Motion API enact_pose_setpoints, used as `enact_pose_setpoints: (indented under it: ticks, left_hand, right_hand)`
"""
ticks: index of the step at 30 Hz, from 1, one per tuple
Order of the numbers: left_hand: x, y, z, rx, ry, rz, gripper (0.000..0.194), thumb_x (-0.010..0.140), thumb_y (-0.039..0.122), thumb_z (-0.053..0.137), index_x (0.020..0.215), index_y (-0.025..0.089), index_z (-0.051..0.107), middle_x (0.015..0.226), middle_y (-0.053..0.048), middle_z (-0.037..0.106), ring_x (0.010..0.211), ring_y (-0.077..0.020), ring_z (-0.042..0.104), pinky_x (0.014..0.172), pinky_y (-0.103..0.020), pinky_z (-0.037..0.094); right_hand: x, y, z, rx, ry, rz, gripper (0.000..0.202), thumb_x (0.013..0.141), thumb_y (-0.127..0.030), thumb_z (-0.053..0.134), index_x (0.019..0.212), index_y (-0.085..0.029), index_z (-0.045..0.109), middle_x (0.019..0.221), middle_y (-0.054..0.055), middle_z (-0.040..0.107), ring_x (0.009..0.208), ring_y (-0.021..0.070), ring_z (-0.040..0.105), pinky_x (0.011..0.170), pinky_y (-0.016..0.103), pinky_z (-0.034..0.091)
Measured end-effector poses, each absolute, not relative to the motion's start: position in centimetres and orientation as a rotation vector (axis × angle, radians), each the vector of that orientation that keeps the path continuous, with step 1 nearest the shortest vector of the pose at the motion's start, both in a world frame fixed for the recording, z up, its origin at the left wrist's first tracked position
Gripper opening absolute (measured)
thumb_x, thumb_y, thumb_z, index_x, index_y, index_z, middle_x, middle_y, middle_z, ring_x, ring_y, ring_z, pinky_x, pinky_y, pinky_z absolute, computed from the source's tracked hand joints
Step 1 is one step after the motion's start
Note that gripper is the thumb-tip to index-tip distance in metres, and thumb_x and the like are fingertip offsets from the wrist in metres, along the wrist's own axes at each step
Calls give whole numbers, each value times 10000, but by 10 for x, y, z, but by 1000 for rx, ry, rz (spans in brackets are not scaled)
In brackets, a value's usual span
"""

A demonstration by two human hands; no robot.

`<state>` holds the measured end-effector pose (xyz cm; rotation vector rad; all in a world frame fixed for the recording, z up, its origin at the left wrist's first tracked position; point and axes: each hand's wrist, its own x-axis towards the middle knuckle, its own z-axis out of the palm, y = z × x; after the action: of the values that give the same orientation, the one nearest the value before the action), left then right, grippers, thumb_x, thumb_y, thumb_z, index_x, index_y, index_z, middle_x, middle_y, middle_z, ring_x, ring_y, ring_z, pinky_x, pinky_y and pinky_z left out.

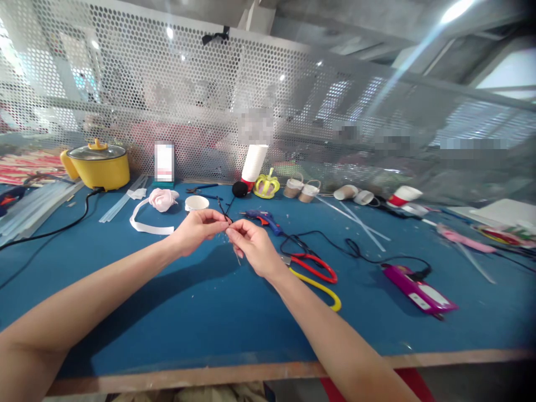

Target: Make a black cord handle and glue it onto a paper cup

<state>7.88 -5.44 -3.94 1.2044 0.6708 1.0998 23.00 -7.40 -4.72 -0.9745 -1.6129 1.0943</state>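
Note:
Both hands meet above the middle of the blue table, fingertips nearly touching. My left hand [201,230] pinches a thin dark strand [226,215] that rises from between the fingers. My right hand [253,244] is closed in a pinch beside it, on something too small to make out. A thin strand hangs below the right fingers. Just behind the hands are a white paper cup or ring [196,203], a black ball of cord [240,189] and a blue glue gun [263,219].
Scissors [314,268] with red and yellow handles lie right of my right hand. Farther right sits a purple power strip [419,290]. A yellow pot [103,167], a phone [164,163], a pink fabric rose [162,199] and a yellow crown [266,185] stand toward the mesh screen.

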Motion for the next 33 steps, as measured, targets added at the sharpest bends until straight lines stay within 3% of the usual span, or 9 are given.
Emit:
enact_pose_setpoints:
  ticks: [10, 17, 19, 25, 33]
  left_hand:
    - [80, -56, -38, 1193, 684, 1095, 232, 594, 277, 720, 620, 110, 561, 675, 0, 582, 417, 0, 338, 400, -188, 193]
    - [83, -59, -41, 1194, 791, 1159, 234, 596, 274, 717, 614, 119, 542, 489, 57, 470, 400, -16, 331, 397, -189, 182]
    - [83, -59, -41, 1176, 747, 1145, 233, 600, 264, 718, 611, 118, 536, 512, 49, 490, 405, -13, 336, 401, -189, 181]
    - [78, -58, -37, 1128, 538, 1039, 214, 609, 241, 723, 625, 122, 545, 657, 2, 588, 430, -14, 359, 418, -201, 184]
    - [78, -58, -36, 1195, 636, 1103, 228, 598, 267, 732, 621, 111, 567, 621, 8, 573, 420, -11, 352, 408, -195, 194]
  right_hand:
    - [228, -79, -42, -1054, -1722, 927, 205, 768, -365, 543, 722, -172, 492, 524, -62, 440, 397, 58, 384, 399, 205, 315]
    - [227, -79, -44, -1087, -1749, 691, 166, 758, -322, 552, 700, -171, 514, 585, -28, 483, 509, 86, 415, 470, 219, 340]
    - [229, -79, -43, -1069, -1728, 779, 172, 741, -322, 578, 690, -174, 506, 590, -32, 478, 503, 80, 410, 461, 217, 335]
    - [235, -76, -38, -847, -1512, 1549, 261, 682, -386, 654, 728, -180, 499, 605, -44, 490, 444, 50, 403, 376, 183, 283]
    - [233, -75, -41, -872, -1440, 1442, 245, 652, -325, 703, 698, -167, 521, 555, -65, 486, 410, 31, 406, 375, 174, 295]
